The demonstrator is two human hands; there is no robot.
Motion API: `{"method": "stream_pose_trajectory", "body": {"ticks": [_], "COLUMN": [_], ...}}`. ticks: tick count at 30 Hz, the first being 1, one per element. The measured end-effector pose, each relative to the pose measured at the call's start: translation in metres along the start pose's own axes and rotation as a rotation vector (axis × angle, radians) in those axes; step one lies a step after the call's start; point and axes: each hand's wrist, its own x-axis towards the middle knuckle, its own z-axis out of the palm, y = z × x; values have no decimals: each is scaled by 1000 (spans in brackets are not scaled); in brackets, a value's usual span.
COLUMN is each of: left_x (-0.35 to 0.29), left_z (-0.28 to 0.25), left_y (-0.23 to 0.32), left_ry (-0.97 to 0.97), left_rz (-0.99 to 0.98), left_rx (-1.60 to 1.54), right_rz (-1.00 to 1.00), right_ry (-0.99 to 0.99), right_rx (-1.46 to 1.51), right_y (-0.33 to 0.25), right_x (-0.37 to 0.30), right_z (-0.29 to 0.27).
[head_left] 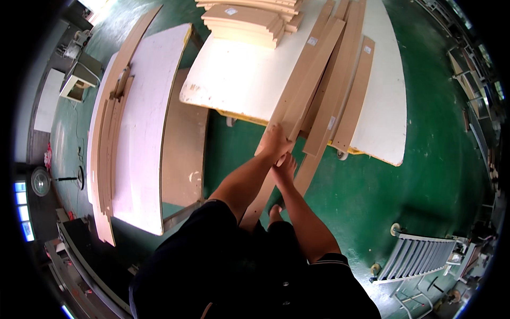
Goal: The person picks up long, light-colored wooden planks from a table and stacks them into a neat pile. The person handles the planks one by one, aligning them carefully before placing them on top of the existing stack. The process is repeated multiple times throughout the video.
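A long brown wooden board (308,87) runs away from me, lying at a slant over other boards. My left hand (275,142) is closed around its near end, thumb side toward me. Just below, my right hand (285,167) is closed at the same end, close against the left; its fingers are partly hidden. Beneath my hands, another board (257,206) reaches back toward my body. To the right lie more long boards, one with a white label (331,123) and a shorter one (355,98) at the outer side.
The boards rest on a white tabletop (234,74) with yellow edging and casters. A stack of short curved panels (244,24) stands at its far side. Left of me, a pale table (146,117) carries more long boards (109,127). A slatted metal rack (417,258) stands at the lower right on green floor.
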Motion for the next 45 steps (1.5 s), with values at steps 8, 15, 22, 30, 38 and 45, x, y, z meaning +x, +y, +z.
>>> {"method": "stream_pose_trajectory", "body": {"ticks": [8, 15, 22, 30, 38, 45], "left_x": [-15, -76, -96, -19, 24, 17], "left_z": [-9, 10, -10, -14, -19, 1], "left_y": [-7, -19, -42, -91, -103, -113], "left_ry": [-76, -121, -96, -29, -616, -581], "left_rz": [-33, -5, 107, -157, -358, -294], "left_rx": [83, 83, -127, -320, -946, -927], "right_rz": [342, 352, 470, 493, 446, 393], "right_ry": [-148, -74, -7, 34, 48, -17], "right_rx": [553, 71, -355, -350, -326, -246], "right_y": [57, -22, -60, -94, -93, -77], "right_x": [49, 52, 63, 117, 173, 172], "right_z": [-18, -28, -11, -2, 12, 16]}}
